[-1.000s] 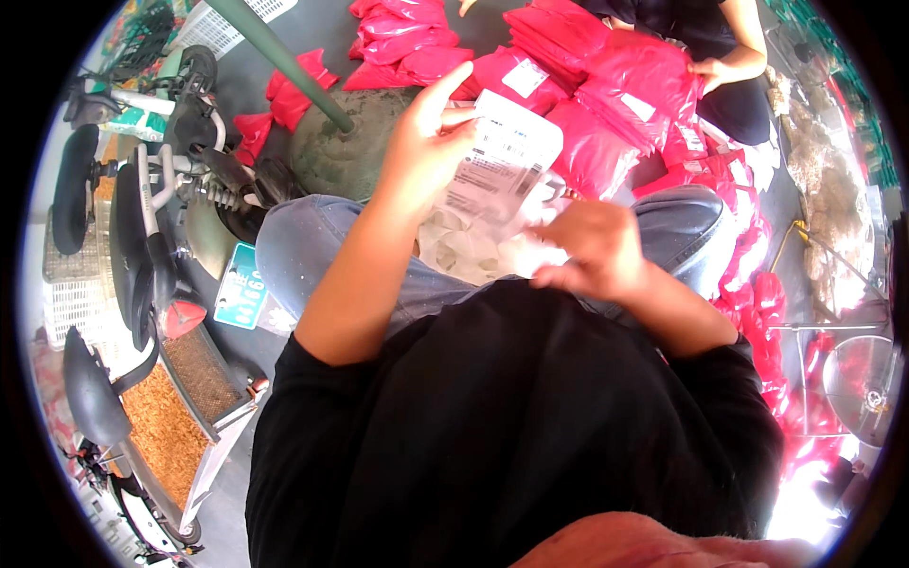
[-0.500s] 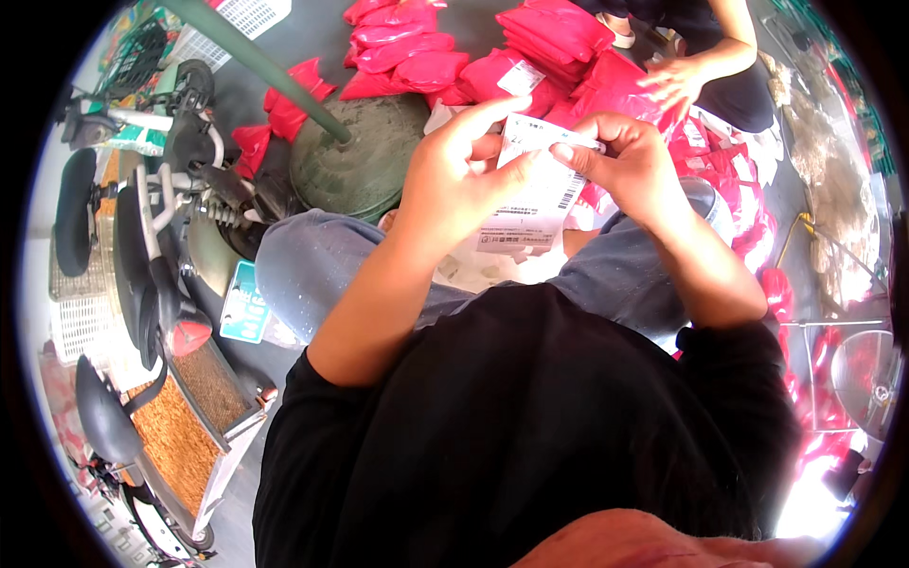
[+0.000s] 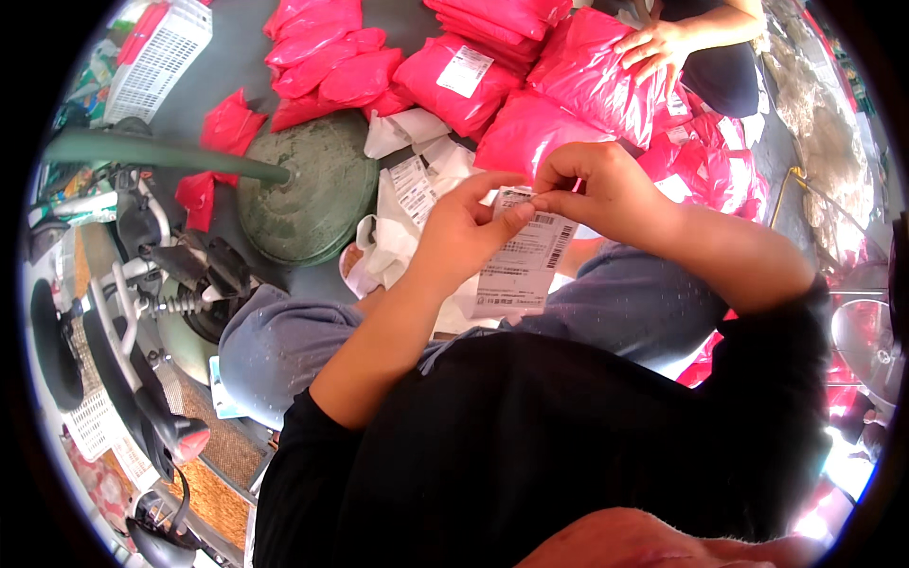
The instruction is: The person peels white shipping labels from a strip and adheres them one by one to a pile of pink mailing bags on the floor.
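A white printed shipping label with barcodes hangs above my lap, between my two hands. My left hand is closed, pinching its upper left part between thumb and fingers. My right hand pinches the top edge, close to the left thumb, with its fingers curled. Just beyond, a pink plastic mailer bag lies on the floor. To the left of my left hand, a loose strip of more labels trails over crumpled white backing paper.
Stacked pink parcels stand ahead, one bearing a white label. Another person's hand rests on a large pink parcel. A round green pole base, a scooter and a white basket stand left.
The view has swung right. My hands have drawn closer together at the label's top, the right now over its upper edge. The label strip and backing paper show more fully.
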The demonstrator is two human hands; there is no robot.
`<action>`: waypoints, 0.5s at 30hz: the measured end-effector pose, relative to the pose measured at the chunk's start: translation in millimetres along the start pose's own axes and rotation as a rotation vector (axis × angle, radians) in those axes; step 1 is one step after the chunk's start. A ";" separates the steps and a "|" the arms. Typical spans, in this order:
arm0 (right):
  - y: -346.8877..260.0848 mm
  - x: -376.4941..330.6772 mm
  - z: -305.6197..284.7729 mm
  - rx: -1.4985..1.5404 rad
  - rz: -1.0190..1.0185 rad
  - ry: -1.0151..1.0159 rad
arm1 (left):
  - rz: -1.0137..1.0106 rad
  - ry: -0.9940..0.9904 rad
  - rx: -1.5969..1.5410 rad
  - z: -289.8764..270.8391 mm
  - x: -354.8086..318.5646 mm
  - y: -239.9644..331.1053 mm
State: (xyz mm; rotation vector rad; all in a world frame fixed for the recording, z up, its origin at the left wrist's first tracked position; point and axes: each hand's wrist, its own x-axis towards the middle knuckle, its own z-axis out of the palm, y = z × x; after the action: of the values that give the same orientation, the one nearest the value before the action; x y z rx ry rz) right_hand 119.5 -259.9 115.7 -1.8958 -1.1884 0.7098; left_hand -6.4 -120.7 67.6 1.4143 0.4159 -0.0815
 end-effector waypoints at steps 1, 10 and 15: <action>8.4 4.8 -3.6 0.000 0.008 -0.005 | -0.006 -0.002 -0.007 2.7 10.5 -7.6; 130.5 43.1 -15.6 0.022 0.283 0.054 | -0.137 0.046 0.160 23.1 120.2 -62.7; 197.5 48.9 2.9 0.082 0.347 0.173 | -0.329 0.021 0.155 19.6 157.5 -103.8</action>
State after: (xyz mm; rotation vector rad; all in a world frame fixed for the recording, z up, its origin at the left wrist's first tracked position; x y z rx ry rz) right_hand 232.0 -266.7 -53.8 -2.0699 -0.7196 0.7460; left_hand 112.8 -127.1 -79.7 1.4881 0.6688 -0.3729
